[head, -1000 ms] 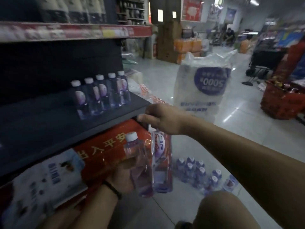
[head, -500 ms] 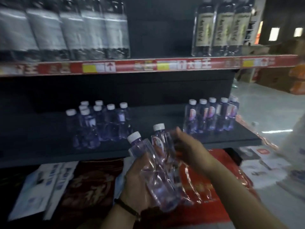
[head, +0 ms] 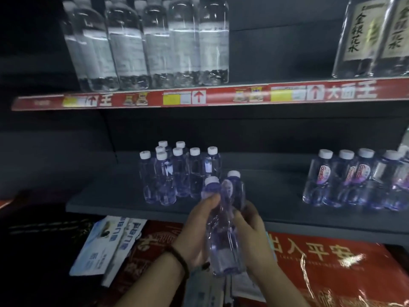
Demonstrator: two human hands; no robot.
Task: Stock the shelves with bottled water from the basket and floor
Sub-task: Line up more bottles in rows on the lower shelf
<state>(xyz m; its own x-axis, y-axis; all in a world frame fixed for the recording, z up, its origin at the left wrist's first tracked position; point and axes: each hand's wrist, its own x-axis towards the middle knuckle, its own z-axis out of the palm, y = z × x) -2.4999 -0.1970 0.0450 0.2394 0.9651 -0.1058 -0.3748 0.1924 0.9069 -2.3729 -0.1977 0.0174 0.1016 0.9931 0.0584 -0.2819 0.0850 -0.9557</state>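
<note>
I hold two small water bottles (head: 223,220) together in front of the dark middle shelf (head: 276,191), caps up and leaning a little away from me. My left hand (head: 197,231) is closed around the left one, with the thumb over its shoulder just under the white cap. My right hand (head: 252,227) is curled around the right side of the pair, fingers wrapped on the plastic. Both hands grip – neither is open.

Compared with half a second ago, the bottles stand more upright now and are higher, their caps already above the front edge of the shelf. One second ago I was still turned toward the floor, where loose bottles stood; now I face the shelf straight.

On the shelf, a group of bottles (head: 177,173) with white caps stands just behind and left of my hands. Another row of bottles (head: 354,178) stands well apart, on the right end. Above, the red price strip (head: 199,97) runs along the upper shelf, with larger clear bottles (head: 155,43) on it. Below the middle shelf lie a red bag (head: 332,269) with printed characters and some white packets (head: 104,244).
</note>
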